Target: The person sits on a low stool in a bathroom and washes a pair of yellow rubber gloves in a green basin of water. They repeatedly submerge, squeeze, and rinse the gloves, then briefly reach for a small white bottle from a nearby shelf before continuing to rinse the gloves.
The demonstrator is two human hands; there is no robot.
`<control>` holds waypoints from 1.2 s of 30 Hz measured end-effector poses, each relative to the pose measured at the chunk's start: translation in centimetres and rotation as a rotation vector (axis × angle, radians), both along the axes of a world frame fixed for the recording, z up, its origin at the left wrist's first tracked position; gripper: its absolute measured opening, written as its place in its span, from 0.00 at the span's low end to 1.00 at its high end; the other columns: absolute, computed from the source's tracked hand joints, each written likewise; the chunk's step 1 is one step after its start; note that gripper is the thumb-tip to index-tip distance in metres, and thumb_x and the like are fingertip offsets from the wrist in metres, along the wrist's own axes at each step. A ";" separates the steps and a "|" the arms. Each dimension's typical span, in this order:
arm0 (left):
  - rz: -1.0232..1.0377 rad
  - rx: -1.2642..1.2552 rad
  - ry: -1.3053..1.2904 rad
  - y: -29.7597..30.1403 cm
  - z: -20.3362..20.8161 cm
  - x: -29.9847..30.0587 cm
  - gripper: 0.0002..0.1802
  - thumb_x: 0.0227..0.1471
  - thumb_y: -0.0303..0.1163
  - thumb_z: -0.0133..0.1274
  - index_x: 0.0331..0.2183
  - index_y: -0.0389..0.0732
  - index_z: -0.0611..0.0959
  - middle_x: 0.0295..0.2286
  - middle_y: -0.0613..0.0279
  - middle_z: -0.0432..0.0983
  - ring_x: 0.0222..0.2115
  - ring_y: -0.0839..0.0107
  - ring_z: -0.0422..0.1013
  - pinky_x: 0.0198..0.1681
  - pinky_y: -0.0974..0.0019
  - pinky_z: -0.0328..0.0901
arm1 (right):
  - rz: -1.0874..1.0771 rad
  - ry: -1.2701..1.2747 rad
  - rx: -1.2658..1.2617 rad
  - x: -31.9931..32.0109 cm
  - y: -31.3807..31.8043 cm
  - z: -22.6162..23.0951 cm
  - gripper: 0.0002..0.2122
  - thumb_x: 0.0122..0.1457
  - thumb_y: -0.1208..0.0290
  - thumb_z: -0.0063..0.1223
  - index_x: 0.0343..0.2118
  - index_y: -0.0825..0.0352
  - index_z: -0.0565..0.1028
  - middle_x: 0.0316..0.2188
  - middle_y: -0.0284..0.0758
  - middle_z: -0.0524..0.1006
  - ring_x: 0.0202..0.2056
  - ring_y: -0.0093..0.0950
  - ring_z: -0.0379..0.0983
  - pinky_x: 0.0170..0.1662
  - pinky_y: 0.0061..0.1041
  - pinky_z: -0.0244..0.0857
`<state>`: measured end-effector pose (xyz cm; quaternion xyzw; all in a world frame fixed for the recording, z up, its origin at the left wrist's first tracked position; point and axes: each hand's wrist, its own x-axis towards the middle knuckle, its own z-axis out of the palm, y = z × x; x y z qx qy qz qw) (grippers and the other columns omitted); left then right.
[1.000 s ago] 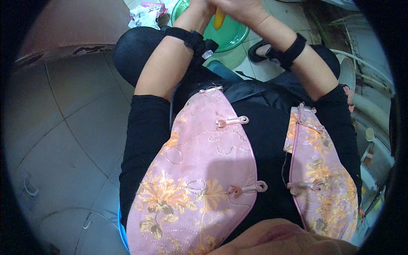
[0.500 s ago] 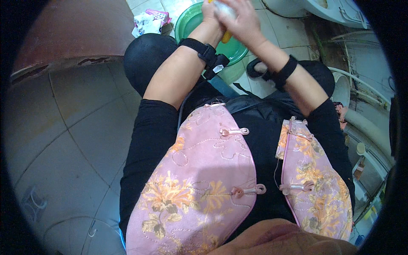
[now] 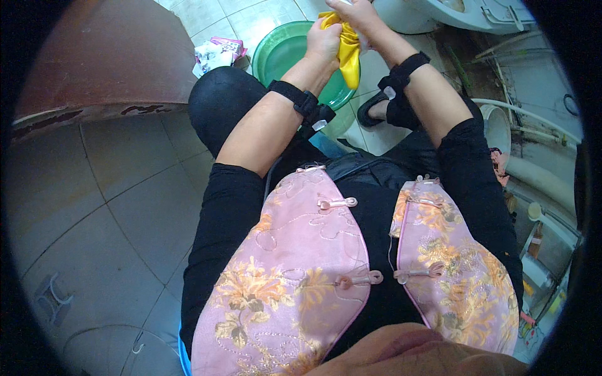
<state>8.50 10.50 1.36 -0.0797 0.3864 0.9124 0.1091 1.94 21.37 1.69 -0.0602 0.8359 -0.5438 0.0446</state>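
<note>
Over the green basin (image 3: 257, 56), my left hand (image 3: 324, 42) is closed round a glossy, wrinkled yellow cloth (image 3: 349, 62), whose lower end hangs to a point. Whether it is fabric or thin rubber is hard to tell. My right hand (image 3: 354, 12) is curled just above and to the right, against the cloth's upper part. Something whitish shows at its fingers, cut off by the upper edge, and more white shows beside the yellow below it. Water or liquid seems to fill the basin, which stands between my knees. Both wrists wear black straps.
A pink and white packet (image 3: 218, 53) lies on the tiles left of the basin. At the far left stands a large brown-red surface with a chipped edge (image 3: 144, 109). White fixtures (image 3: 476, 15) and pipes (image 3: 539, 175) run along the right. A blue rim (image 3: 184, 351) shows at lower left.
My hands have drawn slightly apart, the right one going up toward the upper edge. More of the yellow cloth now hangs in sight below them, and the view has shifted a little.
</note>
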 end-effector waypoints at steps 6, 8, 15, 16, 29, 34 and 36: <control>-0.177 -0.449 0.237 -1.3 1.6 -0.8 0.21 0.42 0.23 0.49 0.42 0.36 0.74 0.35 0.57 0.74 0.35 0.68 0.71 0.39 0.69 0.66 | 0.364 -0.559 -0.466 0.0 3.6 2.5 0.19 0.59 0.57 0.46 0.46 0.66 0.70 0.42 0.34 0.75 0.41 0.26 0.71 0.46 0.26 0.65; -0.069 -0.636 0.343 -1.8 2.8 -1.5 0.21 0.40 0.24 0.51 0.42 0.35 0.73 0.35 0.57 0.74 0.35 0.67 0.71 0.39 0.68 0.66 | 0.336 -0.866 -0.691 1.6 4.3 3.9 0.19 0.58 0.58 0.48 0.49 0.64 0.68 0.43 0.33 0.74 0.43 0.27 0.72 0.46 0.28 0.66; -0.106 -0.898 0.498 -2.7 7.1 -3.3 0.31 0.34 0.31 0.57 0.44 0.36 0.67 0.35 0.49 0.72 0.37 0.61 0.71 0.40 0.63 0.66 | 0.224 -0.570 -0.795 3.1 2.3 4.7 0.20 0.53 0.67 0.51 0.50 0.65 0.67 0.43 0.37 0.74 0.42 0.27 0.73 0.45 0.27 0.68; -0.116 -0.914 0.568 -3.1 7.3 -3.6 0.32 0.34 0.32 0.58 0.44 0.36 0.67 0.35 0.48 0.72 0.37 0.60 0.71 0.41 0.62 0.65 | 0.188 -0.524 -0.823 2.9 2.3 4.7 0.19 0.53 0.70 0.49 0.49 0.66 0.67 0.41 0.37 0.74 0.39 0.28 0.74 0.45 0.28 0.69; -0.410 0.237 0.270 -4.4 5.3 -4.9 0.23 0.57 0.45 0.41 0.48 0.40 0.70 0.42 0.61 0.73 0.41 0.67 0.71 0.46 0.65 0.65 | 0.271 -0.550 -1.249 0.6 2.8 7.1 0.19 0.60 0.60 0.38 0.47 0.70 0.69 0.43 0.44 0.74 0.44 0.39 0.72 0.52 0.38 0.62; -0.415 0.235 0.245 -3.7 4.1 -3.8 0.23 0.58 0.43 0.41 0.49 0.39 0.70 0.43 0.60 0.73 0.42 0.67 0.71 0.47 0.63 0.65 | 0.311 -0.585 -1.206 0.7 2.3 6.5 0.21 0.59 0.61 0.40 0.49 0.71 0.68 0.45 0.45 0.73 0.44 0.39 0.72 0.51 0.37 0.64; -0.430 0.224 0.257 -3.0 3.6 -3.2 0.21 0.57 0.43 0.44 0.48 0.40 0.71 0.39 0.60 0.75 0.39 0.67 0.72 0.43 0.63 0.67 | 0.243 -0.452 -1.145 -0.1 2.4 5.4 0.18 0.57 0.64 0.45 0.47 0.72 0.69 0.42 0.44 0.74 0.41 0.37 0.73 0.47 0.34 0.67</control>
